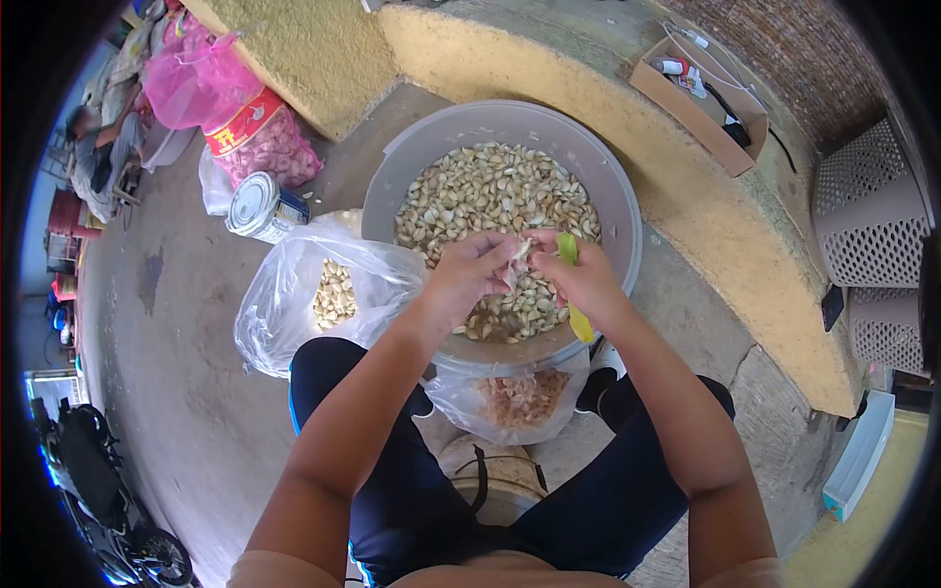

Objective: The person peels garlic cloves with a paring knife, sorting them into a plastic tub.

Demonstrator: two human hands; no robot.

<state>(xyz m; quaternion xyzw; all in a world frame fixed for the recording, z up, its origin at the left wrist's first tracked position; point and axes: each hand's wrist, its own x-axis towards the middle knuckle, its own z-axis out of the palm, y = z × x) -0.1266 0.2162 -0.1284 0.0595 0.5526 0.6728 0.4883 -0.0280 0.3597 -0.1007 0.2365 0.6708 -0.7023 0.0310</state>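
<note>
Above a wide grey tub of garlic cloves in water, my two hands meet at a single garlic clove. The fingers of my left hand pinch it, and pale loose skin hangs below. My right hand is closed around a yellow-handled knife, its fingertips also at the clove; the blade is hidden. Left of the tub, a clear plastic bag stands open with peeled cloves inside. Under the tub's near rim, another plastic bag holds brownish skins.
A lidded can and a pink mesh sack of garlic stand at the left. A yellow ledge curves behind the tub, bearing a cardboard box. A motorcycle is at lower left; a person sits far left.
</note>
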